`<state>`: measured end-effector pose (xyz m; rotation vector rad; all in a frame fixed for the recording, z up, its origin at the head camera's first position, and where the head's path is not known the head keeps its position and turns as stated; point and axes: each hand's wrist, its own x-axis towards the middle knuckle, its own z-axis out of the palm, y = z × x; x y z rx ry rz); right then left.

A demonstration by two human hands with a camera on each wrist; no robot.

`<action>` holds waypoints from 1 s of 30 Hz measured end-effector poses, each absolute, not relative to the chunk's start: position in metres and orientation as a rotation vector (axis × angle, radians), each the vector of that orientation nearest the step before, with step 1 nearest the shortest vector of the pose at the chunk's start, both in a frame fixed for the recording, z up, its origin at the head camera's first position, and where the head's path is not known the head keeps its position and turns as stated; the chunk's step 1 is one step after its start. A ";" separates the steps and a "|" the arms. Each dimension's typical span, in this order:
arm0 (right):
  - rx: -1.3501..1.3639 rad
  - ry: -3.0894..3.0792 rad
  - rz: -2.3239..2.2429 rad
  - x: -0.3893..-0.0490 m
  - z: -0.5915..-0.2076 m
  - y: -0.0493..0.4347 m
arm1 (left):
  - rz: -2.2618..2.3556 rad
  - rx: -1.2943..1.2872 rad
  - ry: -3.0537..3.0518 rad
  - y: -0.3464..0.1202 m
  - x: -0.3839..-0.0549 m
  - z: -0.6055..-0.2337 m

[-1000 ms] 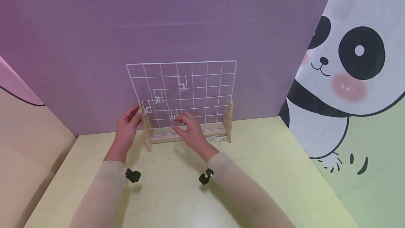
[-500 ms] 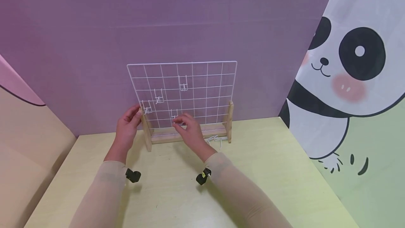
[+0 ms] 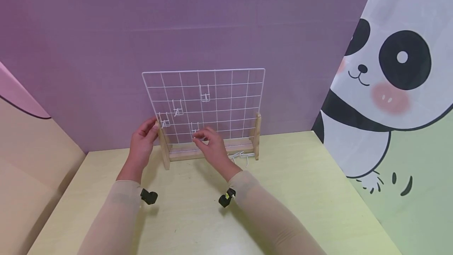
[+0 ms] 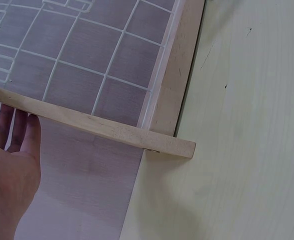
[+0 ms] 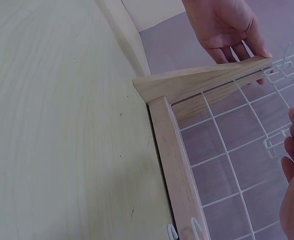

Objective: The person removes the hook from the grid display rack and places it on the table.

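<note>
A white wire grid panel (image 3: 223, 103) stands upright in a wooden stand (image 3: 256, 135) at the back of the table. My left hand (image 3: 141, 143) grips the left wooden upright (image 4: 87, 120) near its top, thumb on the near face and fingers behind. Low on the grid, my right hand (image 3: 216, 150) pinches a white wire hook (image 5: 270, 147) between thumb and forefinger; its prong is mostly hidden by the fingers. Three more hooks hang on the mesh: an upper hook (image 3: 205, 93), a middle hook (image 3: 178, 109) and a left hook (image 3: 164, 121) beside the left upright.
Several loose white hooks (image 3: 242, 154) lie on the table at the stand's right foot. A purple backdrop (image 3: 106, 50) rises behind the grid. A panda-printed sheet (image 3: 364, 141) borders the table (image 3: 301, 192) on the right.
My right thumb and forefinger have closed together on the low hook, with the wrist shifting slightly left. My left hand has stayed on the upright.
</note>
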<state>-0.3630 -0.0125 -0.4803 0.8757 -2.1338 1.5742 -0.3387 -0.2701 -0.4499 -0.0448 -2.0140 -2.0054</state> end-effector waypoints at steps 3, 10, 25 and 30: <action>0.870 -2.140 1.578 -0.362 -0.480 -0.013 | -1.991 -0.037 -2.019 -0.270 -0.339 -0.451; 0.859 -2.135 1.576 -0.361 -0.477 -0.012 | -1.992 -0.040 -2.015 -0.271 -0.338 -0.452; 0.830 -2.130 1.535 -0.362 -0.463 -0.010 | -2.011 -0.052 -2.002 -0.272 -0.338 -0.451; 0.842 -2.123 1.506 -0.364 -0.459 -0.009 | -2.019 -0.057 -2.006 -0.272 -0.338 -0.452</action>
